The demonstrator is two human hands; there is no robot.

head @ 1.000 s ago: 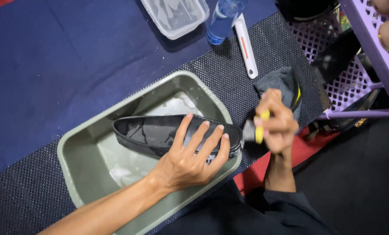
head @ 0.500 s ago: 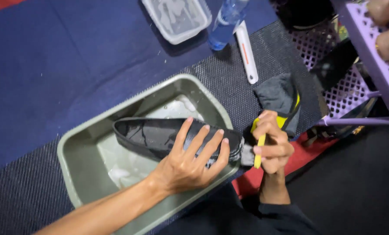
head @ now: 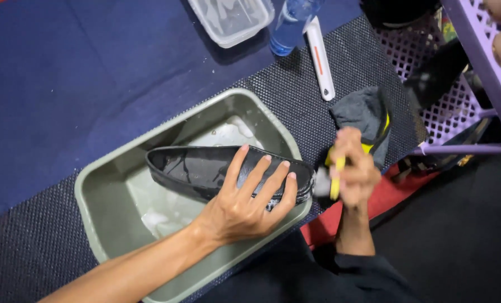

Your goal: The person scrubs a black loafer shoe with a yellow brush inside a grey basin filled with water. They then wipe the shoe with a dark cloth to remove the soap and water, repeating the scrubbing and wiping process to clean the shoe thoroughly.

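While the left hand (head: 245, 205) lies flat w/ fingers spread on the upturned sole of a black shoe (head: 205, 168), it presses the shoe down over a grey-green basin (head: 102, 216); palm near the heel end, fingertips across the sole, not curled round it. Shoe lies sole-up, toe pointing away from the hand's wrist side, heel at the basin's rim next to the right hand. Under the shoe, inside the basin, soapy water w/ foam patches.

Right hand (head: 354, 168) is just beside the left, closed round a yellow-handled brush (head: 334, 182); brush's pale head touches the shoe's heel end. Right hand looks motion-blurred, so bristle detail can't be told.

Just beyond the right hand: a dark grey cloth (head: 362, 112) w/ a yellow edge, on black mesh matting (head: 301, 90) over the blue surface (head: 65, 84). Further beyond: a white stick-shaped tool (head: 320, 59) w/ an orange stripe, a clear blue bottle (head: 289, 25), a clear plastic tub (head: 231, 19). Out past the right hand's far side, a purple perforated rack (head: 474, 62).
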